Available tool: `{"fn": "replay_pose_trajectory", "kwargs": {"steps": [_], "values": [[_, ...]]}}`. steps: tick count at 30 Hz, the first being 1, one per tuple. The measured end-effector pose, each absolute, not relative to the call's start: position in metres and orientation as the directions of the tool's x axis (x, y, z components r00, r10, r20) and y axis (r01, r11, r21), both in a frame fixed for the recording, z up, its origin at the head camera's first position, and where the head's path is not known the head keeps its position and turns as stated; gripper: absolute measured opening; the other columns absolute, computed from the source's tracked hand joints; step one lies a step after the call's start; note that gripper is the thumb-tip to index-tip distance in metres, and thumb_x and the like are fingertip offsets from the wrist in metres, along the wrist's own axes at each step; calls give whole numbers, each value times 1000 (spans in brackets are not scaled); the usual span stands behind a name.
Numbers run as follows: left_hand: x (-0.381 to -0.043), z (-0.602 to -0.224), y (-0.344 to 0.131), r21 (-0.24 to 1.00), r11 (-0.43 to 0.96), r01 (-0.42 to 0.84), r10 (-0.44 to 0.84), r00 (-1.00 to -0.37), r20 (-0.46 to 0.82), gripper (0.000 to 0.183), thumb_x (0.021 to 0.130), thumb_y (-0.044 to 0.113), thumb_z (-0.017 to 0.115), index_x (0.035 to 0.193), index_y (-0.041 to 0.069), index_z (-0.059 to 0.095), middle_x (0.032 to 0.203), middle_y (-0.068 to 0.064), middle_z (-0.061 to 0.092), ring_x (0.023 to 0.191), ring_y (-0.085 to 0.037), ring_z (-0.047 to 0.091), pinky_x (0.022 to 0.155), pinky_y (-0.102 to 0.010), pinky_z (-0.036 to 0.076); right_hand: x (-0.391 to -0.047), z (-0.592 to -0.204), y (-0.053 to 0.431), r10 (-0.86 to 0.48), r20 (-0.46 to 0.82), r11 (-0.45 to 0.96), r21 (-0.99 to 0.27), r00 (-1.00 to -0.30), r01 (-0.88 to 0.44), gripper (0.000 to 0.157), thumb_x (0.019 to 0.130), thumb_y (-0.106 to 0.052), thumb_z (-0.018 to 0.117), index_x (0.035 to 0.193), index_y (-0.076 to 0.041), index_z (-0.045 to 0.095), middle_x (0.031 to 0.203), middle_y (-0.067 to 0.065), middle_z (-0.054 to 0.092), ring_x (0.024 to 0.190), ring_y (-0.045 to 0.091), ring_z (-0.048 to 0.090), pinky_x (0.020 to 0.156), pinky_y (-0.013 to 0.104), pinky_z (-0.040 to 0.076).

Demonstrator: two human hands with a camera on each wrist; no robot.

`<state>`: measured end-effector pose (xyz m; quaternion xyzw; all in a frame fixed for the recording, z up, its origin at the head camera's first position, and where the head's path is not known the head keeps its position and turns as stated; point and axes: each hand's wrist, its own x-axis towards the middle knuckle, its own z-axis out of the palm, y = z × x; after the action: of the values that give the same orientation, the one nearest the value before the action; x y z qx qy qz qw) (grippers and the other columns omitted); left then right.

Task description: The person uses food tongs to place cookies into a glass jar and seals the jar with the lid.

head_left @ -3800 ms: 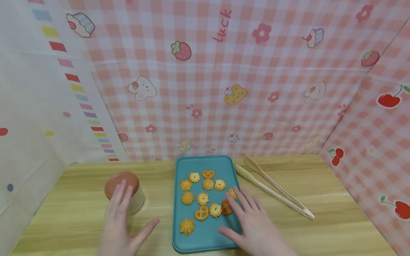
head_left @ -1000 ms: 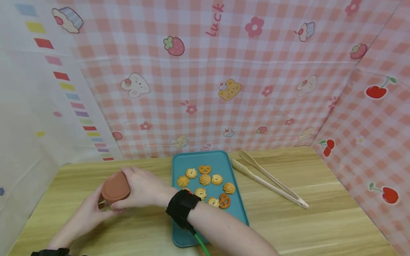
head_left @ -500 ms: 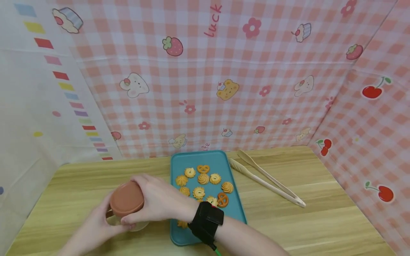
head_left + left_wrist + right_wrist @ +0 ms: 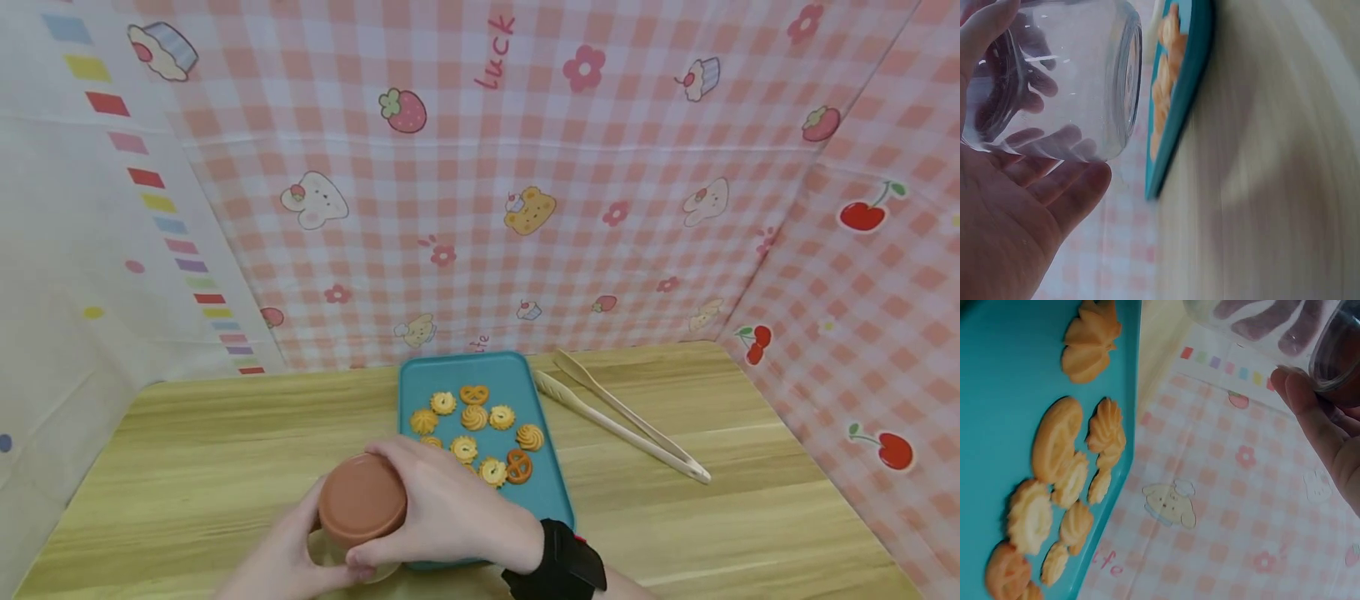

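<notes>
In the head view, both hands hold a clear jar with a reddish-brown lid at the tray's front left corner. My left hand grips the transparent body of the jar, palm and fingers wrapped about its side. The right hand reaches across from the other side, fingers and thumb curled round the lid. Through the jar's wall the left wrist view shows only fingers and reflections. A gap shows there between the jar's base and the wooden tabletop, so the jar is raised.
A teal tray bears several swirl-shaped cookies and pretzels; my right arm covers its front part. Beige tongs lie spread to its right. A pink checked cloth wall rises behind the table.
Earlier both hands were open, the left by the jar and the right over the tray. Both took hold of the jar, which has since moved right and towards me, to the tray.
</notes>
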<state>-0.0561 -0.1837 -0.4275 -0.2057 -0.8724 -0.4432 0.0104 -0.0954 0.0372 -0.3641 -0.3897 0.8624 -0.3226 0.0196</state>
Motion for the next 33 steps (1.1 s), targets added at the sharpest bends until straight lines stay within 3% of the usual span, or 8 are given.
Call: {"fn": "replay_pose_trajectory", "kwargs": {"steps": [10, 16, 22, 26, 33], "values": [[-51, -426, -142, 838, 403, 367, 472, -868, 153, 85, 73, 45, 80, 145, 30, 37, 130, 15, 54, 114, -10, 55, 91, -35, 46, -72, -368, 81, -626, 215, 503, -624, -750, -598, 79, 68, -67, 71, 131, -25, 48, 113, -19, 52, 94, -2, 53, 78, 20, 46], [-50, -428, -121, 847, 370, 381, 520, -840, 151, 88, 71, 47, 81, 146, 29, 37, 130, 14, 54, 114, -10, 54, 93, -35, 45, -58, -368, 102, -577, 169, 555, -637, -799, -535, 75, 66, -68, 72, 129, -34, 48, 110, -22, 53, 95, -2, 52, 80, 25, 46], [-44, -438, -114, 797, 354, 490, 570, -789, 232, 82, 76, 44, 79, 144, 21, 39, 127, 7, 57, 109, -11, 57, 88, -35, 47, -49, -374, 112, -621, 208, 537, -589, -755, -604, 71, 72, -63, 71, 129, -24, 53, 114, -19, 56, 98, 0, 55, 84, 25, 47], [-41, -439, -112, 840, 326, 434, 578, -794, 187, 78, 78, 43, 77, 143, 25, 39, 127, 9, 57, 109, -10, 57, 89, -34, 47, -48, -376, 115, -643, 242, 544, -523, -727, -656, 68, 74, -59, 73, 127, -21, 54, 116, -17, 56, 101, 2, 55, 86, 26, 46], [-38, -439, -108, 856, 350, 380, 580, -806, 120, 76, 81, 44, 74, 145, 24, 40, 130, 9, 56, 111, -11, 56, 88, -33, 47, -48, -377, 116, -675, 191, 566, -485, -712, -667, 65, 75, -58, 72, 126, -21, 54, 115, -17, 55, 102, 2, 54, 87, 26, 46]]}}
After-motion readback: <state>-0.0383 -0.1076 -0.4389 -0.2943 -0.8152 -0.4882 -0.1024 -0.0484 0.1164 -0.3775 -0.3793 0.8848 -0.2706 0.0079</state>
